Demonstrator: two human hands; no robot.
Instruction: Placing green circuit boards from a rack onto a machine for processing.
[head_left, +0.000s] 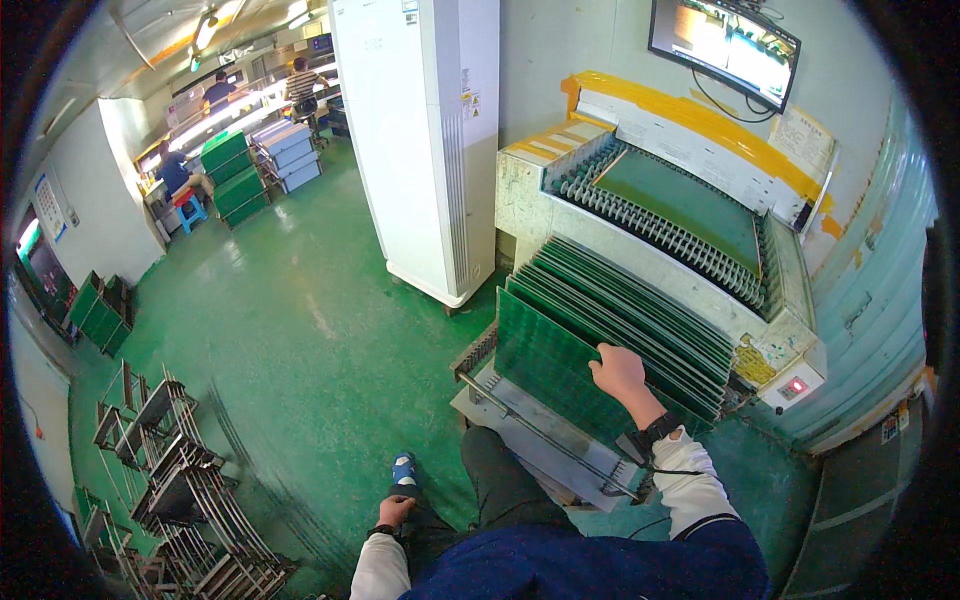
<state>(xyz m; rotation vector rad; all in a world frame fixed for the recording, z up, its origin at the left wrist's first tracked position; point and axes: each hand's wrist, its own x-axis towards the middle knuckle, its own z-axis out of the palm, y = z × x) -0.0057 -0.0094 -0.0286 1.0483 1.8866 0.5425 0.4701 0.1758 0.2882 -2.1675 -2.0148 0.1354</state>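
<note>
My right hand (618,372) is closed on the upper edge of the front green circuit board panel (550,345), with its fingertips hidden behind it. This panel stands tilted in a slotted metal rack (520,415), a gap apart from the tight row of upright green panels (640,310) behind it. My left hand (396,511) hangs low by my left leg with its fingers curled in, and nothing shows in it. Beyond the rack, another green panel (685,205) lies flat on the rollers of a conveyor machine (600,225).
A tall white cabinet unit (410,130) stands left of the machine. Empty-looking metal racks (175,470) are grouped at lower left. Green crates (235,180) and grey bins (290,155) stand farther back, near people at lit benches. A screen (725,50) hangs above the machine.
</note>
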